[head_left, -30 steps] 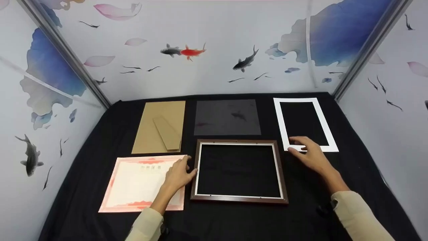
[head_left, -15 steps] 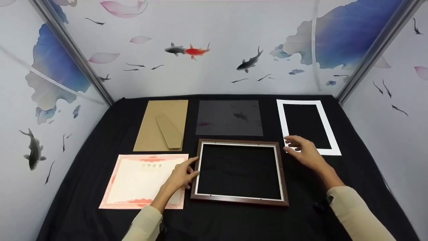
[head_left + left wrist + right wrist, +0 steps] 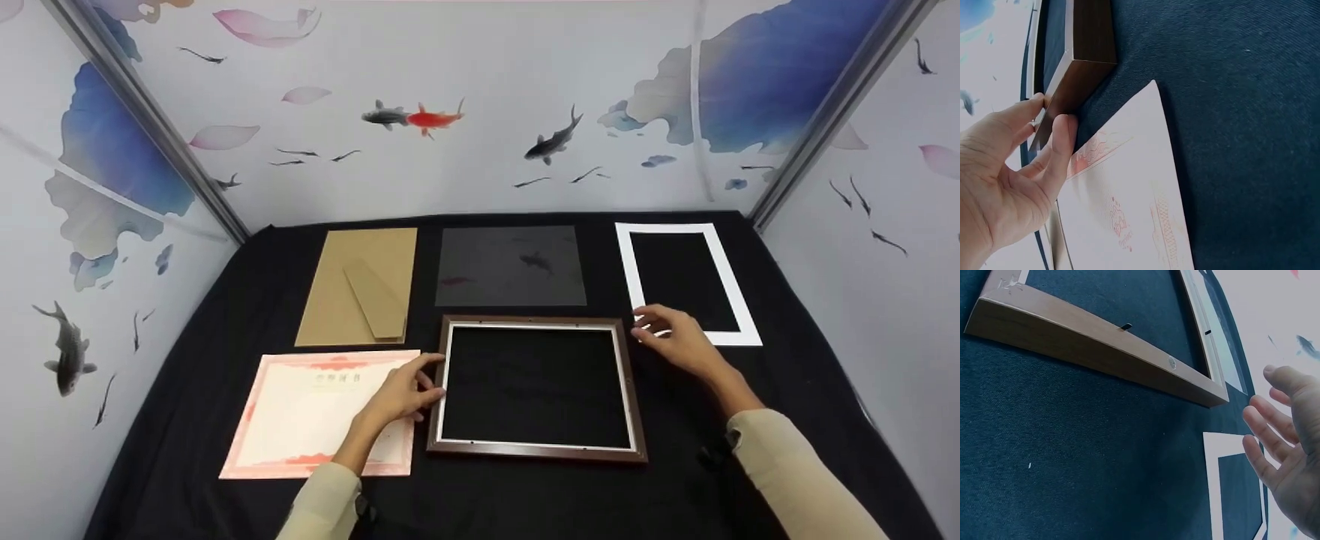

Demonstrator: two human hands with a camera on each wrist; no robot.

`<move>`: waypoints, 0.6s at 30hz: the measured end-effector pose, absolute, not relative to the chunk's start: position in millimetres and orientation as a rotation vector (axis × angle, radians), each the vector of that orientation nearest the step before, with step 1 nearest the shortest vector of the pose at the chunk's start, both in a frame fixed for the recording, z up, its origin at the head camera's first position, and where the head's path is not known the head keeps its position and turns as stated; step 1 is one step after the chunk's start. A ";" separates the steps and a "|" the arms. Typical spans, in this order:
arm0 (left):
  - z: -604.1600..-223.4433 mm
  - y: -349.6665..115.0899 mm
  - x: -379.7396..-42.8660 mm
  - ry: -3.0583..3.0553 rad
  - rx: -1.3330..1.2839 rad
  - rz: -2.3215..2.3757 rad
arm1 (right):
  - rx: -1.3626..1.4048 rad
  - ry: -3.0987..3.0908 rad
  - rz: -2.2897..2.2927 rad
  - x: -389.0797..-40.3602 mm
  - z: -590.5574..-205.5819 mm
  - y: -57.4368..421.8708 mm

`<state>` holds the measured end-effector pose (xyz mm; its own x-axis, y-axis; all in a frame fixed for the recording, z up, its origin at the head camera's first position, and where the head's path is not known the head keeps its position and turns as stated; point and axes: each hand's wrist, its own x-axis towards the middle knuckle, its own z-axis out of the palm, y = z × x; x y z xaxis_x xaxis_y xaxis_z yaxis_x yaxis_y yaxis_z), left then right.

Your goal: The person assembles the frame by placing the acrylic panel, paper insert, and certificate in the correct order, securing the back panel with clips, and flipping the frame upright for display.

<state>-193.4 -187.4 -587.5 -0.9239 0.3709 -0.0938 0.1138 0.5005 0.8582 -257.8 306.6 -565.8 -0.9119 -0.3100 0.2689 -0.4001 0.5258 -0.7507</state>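
A brown picture frame with a silvery inner edge lies on the black cloth. My left hand reaches over the right part of a red-bordered certificate, thumb and fingertips at the frame's left side. In the left wrist view, fingertips meet the edge of the frame and the certificate lies below. My right hand has loosely bent fingers near the frame's upper right corner, overlapping the white mat's near left corner. The right wrist view shows this hand holding nothing, apart from the frame.
At the back left lies a tan backing board with a stand flap. A clear, glossy sheet lies behind the frame, reflecting the wall's fish. White printed walls enclose the cloth-covered table at the back and both sides.
My left hand has moved right from over the certificate to the frame's left side. My right hand has shifted left from the mat toward the frame's right side.
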 end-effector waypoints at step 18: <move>-584.4 -186.8 -197.0 2.379 0.368 1.446 | 0.664 -2.702 1.433 -280.2 -565.5 300.1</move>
<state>-197.0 -186.8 -584.4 -0.9116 0.3843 -0.1456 0.0477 0.4507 0.8914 -280.2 300.1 -565.5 -0.9099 -0.3607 0.2050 -0.3720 0.4907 -0.7879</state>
